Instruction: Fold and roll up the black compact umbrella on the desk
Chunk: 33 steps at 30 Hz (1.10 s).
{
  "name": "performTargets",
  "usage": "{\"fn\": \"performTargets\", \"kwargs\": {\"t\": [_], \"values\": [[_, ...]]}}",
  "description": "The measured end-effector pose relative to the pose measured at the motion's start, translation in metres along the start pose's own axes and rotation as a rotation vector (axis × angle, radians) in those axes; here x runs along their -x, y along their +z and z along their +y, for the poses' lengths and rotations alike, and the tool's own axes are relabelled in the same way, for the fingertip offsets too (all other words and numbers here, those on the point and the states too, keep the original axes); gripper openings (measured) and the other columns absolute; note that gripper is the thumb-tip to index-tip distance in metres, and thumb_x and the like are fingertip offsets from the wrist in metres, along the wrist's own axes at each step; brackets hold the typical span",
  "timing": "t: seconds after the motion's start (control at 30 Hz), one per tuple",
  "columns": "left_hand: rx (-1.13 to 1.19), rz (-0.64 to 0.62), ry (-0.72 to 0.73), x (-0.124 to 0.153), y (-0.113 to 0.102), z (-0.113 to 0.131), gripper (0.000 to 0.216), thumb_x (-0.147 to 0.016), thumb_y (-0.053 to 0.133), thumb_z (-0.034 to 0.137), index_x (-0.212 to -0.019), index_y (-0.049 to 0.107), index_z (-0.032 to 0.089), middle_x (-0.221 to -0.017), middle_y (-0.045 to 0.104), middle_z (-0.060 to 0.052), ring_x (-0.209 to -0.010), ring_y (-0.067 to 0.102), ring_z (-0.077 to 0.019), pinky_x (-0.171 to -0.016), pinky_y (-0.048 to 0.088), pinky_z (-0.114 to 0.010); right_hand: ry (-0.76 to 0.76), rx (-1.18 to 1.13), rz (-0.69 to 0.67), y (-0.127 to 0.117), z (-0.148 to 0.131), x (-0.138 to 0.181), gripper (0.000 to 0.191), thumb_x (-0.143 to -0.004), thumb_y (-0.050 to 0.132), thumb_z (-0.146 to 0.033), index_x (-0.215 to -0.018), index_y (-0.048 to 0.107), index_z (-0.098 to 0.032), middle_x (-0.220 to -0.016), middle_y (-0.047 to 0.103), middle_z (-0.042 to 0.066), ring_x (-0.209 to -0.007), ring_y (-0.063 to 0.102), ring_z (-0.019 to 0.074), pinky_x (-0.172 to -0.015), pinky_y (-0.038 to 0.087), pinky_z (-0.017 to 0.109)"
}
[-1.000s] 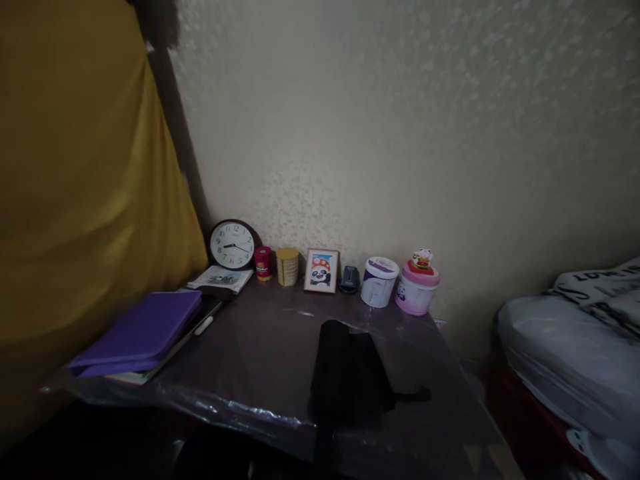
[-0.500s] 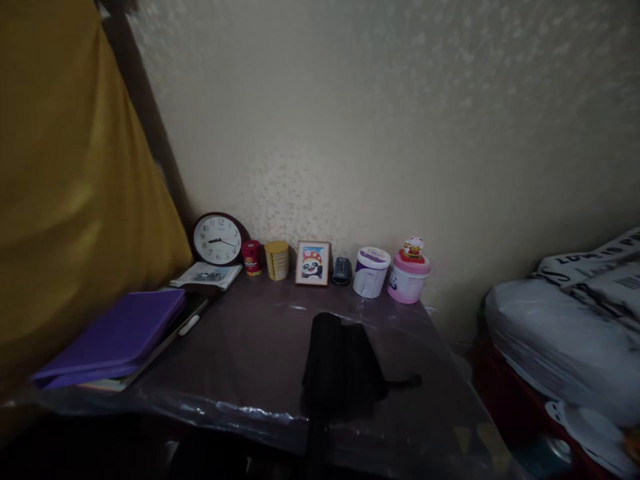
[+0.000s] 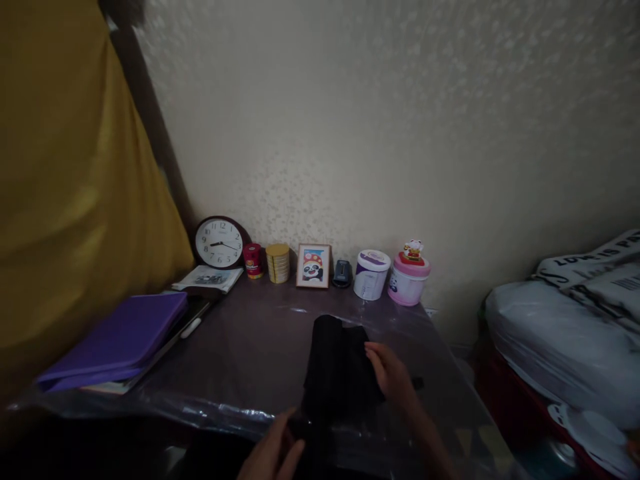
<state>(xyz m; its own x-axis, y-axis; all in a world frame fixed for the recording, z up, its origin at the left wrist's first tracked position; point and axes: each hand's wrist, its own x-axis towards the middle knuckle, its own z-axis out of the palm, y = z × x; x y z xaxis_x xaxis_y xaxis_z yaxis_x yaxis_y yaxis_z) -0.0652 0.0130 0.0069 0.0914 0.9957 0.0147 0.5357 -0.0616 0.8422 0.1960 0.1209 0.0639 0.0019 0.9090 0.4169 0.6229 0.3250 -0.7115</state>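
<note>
A black folded cloth or pouch [image 3: 335,363] lies on the dark table [image 3: 250,347], which is covered in clear plastic. My right hand [image 3: 393,373] rests on the black item's right side, fingers bent over its edge. At the table's near edge my left hand [image 3: 273,453] touches the item's lower end with its fingers curled. The dim light hides whether either hand grips it firmly.
A clock [image 3: 219,243], red tin [image 3: 253,260], gold tin [image 3: 277,262], panda picture frame [image 3: 313,265], white tub [image 3: 371,274] and pink tub [image 3: 409,278] line the wall. A purple folder [image 3: 117,340] lies left, a yellow curtain [image 3: 60,187] hangs beside it, and bedding [image 3: 565,340] is right.
Both my hands have come into view from below and reached the black item. The camera has shifted slightly left and down.
</note>
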Motion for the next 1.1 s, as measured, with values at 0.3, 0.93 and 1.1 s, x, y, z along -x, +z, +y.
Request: {"fn": "performTargets", "kwargs": {"t": [0.3, 0.93, 1.1], "values": [[0.293, -0.209, -0.018, -0.023, 0.056, 0.019, 0.099, -0.073, 0.054, 0.045, -0.14, -0.009, 0.009, -0.142, 0.03, -0.016, -0.129, 0.035, -0.0214, -0.103, 0.032, -0.029, -0.064, 0.004, -0.111, 0.078, 0.025, 0.012, 0.038, -0.083, 0.034, -0.02, -0.116, 0.054, -0.019, -0.123, 0.053, 0.01, -0.115, 0.049, 0.0201, -0.097, 0.042, 0.038], [0.018, -0.209, -0.241, -0.028, 0.046, 0.018, 0.081, -0.07, 0.053, 0.027, -0.141, 0.013, 0.021, -0.135, 0.046, -0.006, -0.128, 0.036, -0.0209, -0.105, 0.028, -0.033, -0.44, 0.24, -0.41, 0.096, -0.021, -0.033, 0.027, -0.09, 0.039, -0.025, -0.099, 0.064, -0.027, -0.108, 0.065, -0.001, -0.118, 0.045, 0.0164, -0.105, 0.024, 0.044], [0.006, -0.179, -0.184, -0.034, 0.036, 0.025, 0.095, -0.07, 0.056, 0.03, -0.141, -0.005, 0.017, -0.141, 0.035, -0.01, -0.124, 0.042, -0.0222, -0.1, 0.033, -0.028, -0.455, 0.249, -0.442, 0.101, -0.015, -0.041, 0.028, -0.091, 0.037, -0.026, -0.099, 0.064, -0.027, -0.106, 0.065, -0.002, -0.117, 0.045, 0.0159, -0.106, 0.021, 0.044]]}}
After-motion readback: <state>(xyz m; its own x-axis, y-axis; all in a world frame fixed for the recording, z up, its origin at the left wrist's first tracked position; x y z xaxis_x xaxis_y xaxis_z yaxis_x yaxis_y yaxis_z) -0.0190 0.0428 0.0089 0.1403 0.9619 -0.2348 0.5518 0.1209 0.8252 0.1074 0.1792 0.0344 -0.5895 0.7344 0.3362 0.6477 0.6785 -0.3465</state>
